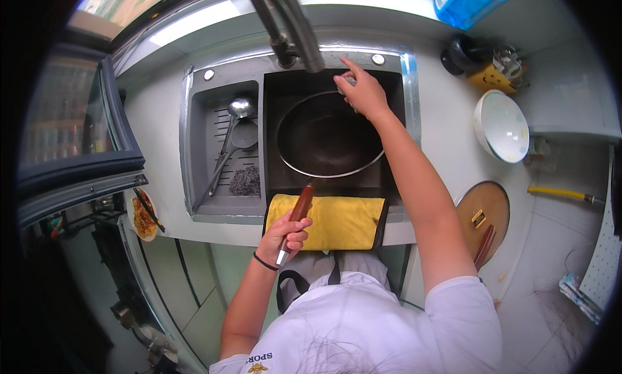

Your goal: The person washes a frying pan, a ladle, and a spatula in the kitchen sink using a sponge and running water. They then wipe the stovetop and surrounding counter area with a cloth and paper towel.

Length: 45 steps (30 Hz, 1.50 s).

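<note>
My left hand (pixel 286 238) grips the reddish-brown wooden handle (pixel 302 201) of a dark wok. The wok (pixel 330 136) sits tilted in the larger sink basin, its pale rim towards me. At the wok's far right rim is my right hand (pixel 365 92), index finger stretched out, holding a small greyish thing (pixel 351 82). That thing is mostly hidden by the fingers and looks like a scrubbing pad. Above the far part of the basin hangs a metal faucet (pixel 311 58). A yellow cloth (pixel 340 223) drapes over the sink's front edge beneath the handle.
The smaller basin (pixel 201 179) holds a metal ladle (pixel 240 108), a strainer-like spoon (pixel 244 133) and a dark wire scourer (pixel 245 180). On the right are a white bowl (pixel 503 126) and a round lid (pixel 495 204). An open window (pixel 116 121) and a dish of food (pixel 145 216) are left.
</note>
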Tool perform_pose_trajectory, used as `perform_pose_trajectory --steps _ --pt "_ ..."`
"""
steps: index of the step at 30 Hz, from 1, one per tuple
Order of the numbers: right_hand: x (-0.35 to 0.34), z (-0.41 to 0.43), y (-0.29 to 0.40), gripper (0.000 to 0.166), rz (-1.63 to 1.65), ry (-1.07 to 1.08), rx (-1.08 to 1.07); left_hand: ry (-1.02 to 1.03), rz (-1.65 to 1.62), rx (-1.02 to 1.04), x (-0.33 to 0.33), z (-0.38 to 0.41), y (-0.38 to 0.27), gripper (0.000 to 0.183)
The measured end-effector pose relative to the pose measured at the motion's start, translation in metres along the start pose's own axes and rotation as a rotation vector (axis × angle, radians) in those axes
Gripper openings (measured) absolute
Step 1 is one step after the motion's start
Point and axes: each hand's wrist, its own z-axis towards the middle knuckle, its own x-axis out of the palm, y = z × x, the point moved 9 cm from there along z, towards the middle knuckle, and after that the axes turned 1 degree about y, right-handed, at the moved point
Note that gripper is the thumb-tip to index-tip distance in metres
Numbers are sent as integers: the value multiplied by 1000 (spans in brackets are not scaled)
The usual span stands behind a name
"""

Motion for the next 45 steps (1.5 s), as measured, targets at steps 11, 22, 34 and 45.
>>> perform_pose_trajectory --steps 11,22,34,45 --pt "49 63 58 46 -161 -58 -236 -103 434 20 -62 -8 -23 63" --pt "68 56 28 35 533 119 -90 -175 539 6 -96 -13 -41 36" --pt "175 -124 -125 29 1404 106 915 -629 1711 257 -50 -65 -136 26" --pt "171 -112 -128 31 1421 -44 942 -1180 2106 374 -123 -8 -358 27"
